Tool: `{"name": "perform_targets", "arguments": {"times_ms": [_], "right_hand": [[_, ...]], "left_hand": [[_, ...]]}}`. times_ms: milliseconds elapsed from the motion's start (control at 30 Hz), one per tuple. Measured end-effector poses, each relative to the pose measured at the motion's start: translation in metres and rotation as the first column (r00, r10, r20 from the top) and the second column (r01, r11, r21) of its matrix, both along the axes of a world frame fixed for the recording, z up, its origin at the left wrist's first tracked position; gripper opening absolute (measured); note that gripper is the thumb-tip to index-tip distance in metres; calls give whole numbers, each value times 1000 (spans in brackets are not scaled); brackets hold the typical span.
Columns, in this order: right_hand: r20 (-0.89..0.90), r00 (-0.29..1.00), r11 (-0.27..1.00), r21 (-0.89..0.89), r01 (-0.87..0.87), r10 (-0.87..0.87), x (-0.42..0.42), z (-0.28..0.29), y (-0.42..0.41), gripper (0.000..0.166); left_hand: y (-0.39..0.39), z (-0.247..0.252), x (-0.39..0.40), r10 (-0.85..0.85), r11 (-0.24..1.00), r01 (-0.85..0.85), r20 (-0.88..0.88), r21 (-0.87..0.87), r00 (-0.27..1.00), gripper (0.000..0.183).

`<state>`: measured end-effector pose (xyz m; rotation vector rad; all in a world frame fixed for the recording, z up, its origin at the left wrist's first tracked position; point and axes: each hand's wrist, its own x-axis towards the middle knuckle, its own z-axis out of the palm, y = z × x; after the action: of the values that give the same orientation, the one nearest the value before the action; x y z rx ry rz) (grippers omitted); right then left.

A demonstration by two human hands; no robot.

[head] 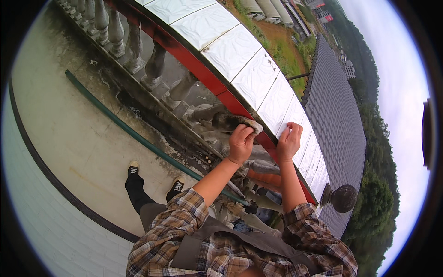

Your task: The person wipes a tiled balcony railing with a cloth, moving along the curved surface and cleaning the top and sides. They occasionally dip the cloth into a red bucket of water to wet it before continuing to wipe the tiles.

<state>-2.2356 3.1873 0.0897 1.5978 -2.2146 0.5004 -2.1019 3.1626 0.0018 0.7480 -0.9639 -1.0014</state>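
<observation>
My left hand point(241, 144) grips a grimy, mottled rag point(255, 125) against the red tiled side point(237, 105) of a balustrade rail. The rag's darker part spreads to the left, over the balusters. My right hand point(289, 142) rests at the inner edge of the rail's white embossed tile top point(250, 79). Its fingers are bent and close together, and I cannot see whether anything lies between them. Grey baluster posts point(154, 64) stand below the rail, some stained dark. Small dark spots mark one of the white tiles.
A green hose or pipe point(128, 130) lies along the stained floor point(86, 145) near my feet. A dark round finial point(343, 198) stands at the rail's near end. Beyond the rail are a grey tiled roof point(337, 121) and a grassy slope point(282, 46).
</observation>
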Motion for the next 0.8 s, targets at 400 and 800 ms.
{"name": "perform_targets", "arguments": {"times_ms": [400,800], "right_hand": [[12,1000,1000,-7,-15,15,4,2,-6,11],[-2,1000,1000,-13,9,-9,3,2,-1,11]], "left_hand": [[-86,-12,46,208,977,-194,-193,89,959,10],[76,-41,-19,-243,604,695,-740,391,627,13]]}}
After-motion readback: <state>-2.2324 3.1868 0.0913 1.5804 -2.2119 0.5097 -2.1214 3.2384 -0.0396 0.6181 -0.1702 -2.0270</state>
